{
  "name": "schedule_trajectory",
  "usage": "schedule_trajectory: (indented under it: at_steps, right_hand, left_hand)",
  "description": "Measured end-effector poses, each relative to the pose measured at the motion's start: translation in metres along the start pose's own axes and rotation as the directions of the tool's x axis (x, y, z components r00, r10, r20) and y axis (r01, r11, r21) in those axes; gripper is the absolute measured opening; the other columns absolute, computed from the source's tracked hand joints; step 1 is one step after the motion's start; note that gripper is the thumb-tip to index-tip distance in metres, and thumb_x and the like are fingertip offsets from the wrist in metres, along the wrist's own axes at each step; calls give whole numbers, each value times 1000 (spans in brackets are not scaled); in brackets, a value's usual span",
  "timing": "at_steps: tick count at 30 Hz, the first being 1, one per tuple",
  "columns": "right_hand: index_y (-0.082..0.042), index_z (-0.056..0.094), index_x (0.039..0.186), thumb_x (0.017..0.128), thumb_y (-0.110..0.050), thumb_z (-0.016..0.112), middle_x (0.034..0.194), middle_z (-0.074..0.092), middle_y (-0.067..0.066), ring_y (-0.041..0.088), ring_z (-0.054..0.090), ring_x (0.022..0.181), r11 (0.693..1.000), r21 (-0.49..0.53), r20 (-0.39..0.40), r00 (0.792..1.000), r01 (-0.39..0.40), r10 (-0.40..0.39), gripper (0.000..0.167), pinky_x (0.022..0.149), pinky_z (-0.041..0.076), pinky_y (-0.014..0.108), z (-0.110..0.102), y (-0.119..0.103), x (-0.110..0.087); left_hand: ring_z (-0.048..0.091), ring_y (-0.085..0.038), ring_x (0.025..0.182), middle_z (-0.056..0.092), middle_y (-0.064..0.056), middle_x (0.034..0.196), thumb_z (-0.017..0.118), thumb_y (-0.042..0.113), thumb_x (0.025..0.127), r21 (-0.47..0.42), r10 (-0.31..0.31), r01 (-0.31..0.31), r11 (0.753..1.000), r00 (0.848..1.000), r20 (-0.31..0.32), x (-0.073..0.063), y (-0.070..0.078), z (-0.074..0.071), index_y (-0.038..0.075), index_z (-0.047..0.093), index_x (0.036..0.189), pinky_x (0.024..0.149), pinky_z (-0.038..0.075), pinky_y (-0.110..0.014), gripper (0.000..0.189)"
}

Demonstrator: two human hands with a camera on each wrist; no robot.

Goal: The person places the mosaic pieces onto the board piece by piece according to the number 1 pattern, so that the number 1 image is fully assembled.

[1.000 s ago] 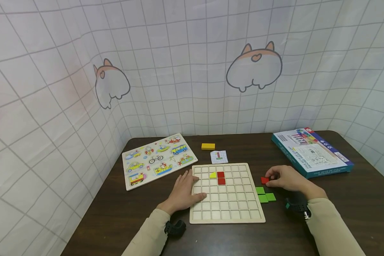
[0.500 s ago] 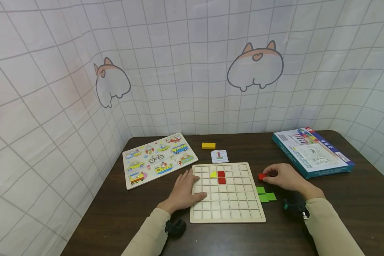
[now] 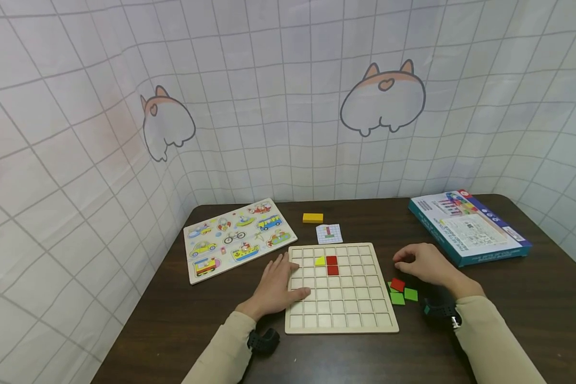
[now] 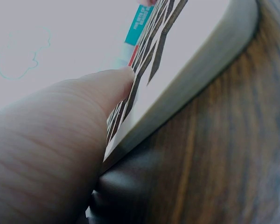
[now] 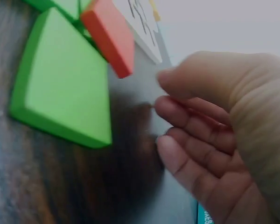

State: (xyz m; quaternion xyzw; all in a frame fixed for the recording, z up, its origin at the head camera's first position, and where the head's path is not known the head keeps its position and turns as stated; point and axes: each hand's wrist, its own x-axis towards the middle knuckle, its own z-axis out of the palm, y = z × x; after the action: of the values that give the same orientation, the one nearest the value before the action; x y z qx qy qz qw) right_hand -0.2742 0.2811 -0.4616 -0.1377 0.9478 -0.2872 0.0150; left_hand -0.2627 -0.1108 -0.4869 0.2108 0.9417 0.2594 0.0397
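Note:
A pale wooden grid board lies on the table in the head view. Two red square tiles sit in its cells, one above the other, beside a yellow tile with a slanted corner. My left hand rests on the board's left edge with fingers and thumb spread. Off the right edge, a loose red tile leans over several green tiles. My right hand hovers just beyond them, fingers loosely bent. In the right wrist view nothing is between thumb and fingers, apart from the red tile.
Behind the board lie a small card with a drawn grid pattern and a yellow block. A picture puzzle board lies at the left. A teal-sided box stands at the back right, before a white gridded curtain.
The loose red tile has left my right fingers and now lies nearer me on the green tiles, some of which have shifted. The left hand stays put.

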Motion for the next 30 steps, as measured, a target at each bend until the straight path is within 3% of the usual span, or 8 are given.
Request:
schedule_trajectory:
  at_steps: [3, 6, 14, 23, 30]
  right_hand:
    - [-12, 74, 101, 88, -25, 73, 102, 71, 4, 21, 60, 92, 1000, 20, 49, 999, -2, 1, 19, 83, 53, 45, -4, -1, -2]
    - [-12, 74, 102, 87, -31, 74, 101, 70, 2, 20, 60, 91, 999, 49, 126, 992, -8, 2, 24, 84, 54, 44, -9, -3, -4]
    - [-11, 69, 95, 83, -34, 78, 83, 63, -1, 17, 55, 77, 990, 136, 299, 952, 23, -64, 27, 66, 48, 29, -13, -10, -8]
    - [-12, 64, 89, 75, -30, 84, 79, 57, -2, 15, 51, 74, 996, 87, 317, 947, 33, -59, 30, 63, 44, 27, -11, -18, -10]
    - [-11, 66, 87, 78, -25, 81, 77, 59, -3, 13, 52, 70, 995, 93, 303, 950, 44, -70, 23, 61, 46, 26, -11, -20, -11]
  left_hand:
    - [10, -31, 149, 16, -19, 161, 64, 55, 88, -3, 6, -6, 1000, 1000, -2, 0, 0, -1, 6, 47, 139, 120, 6, -49, 72]
    - [10, -31, 150, 16, -19, 161, 64, 54, 88, -8, 9, -9, 1000, 1000, -3, 0, 0, -1, 6, 46, 140, 120, 6, -49, 73]
    - [10, -32, 149, 16, -20, 160, 64, 53, 88, -12, 13, -13, 1000, 1000, -5, 0, -2, 0, 6, 47, 139, 120, 6, -50, 72]
    - [10, -31, 150, 15, -18, 161, 64, 54, 88, -14, 8, -8, 1000, 1000, 0, 0, -2, 0, 6, 47, 138, 120, 6, -49, 71]
    - [10, -31, 149, 16, -19, 161, 64, 54, 88, -8, 5, -5, 1000, 1000, -2, 0, -1, 0, 6, 47, 138, 120, 6, -50, 72]
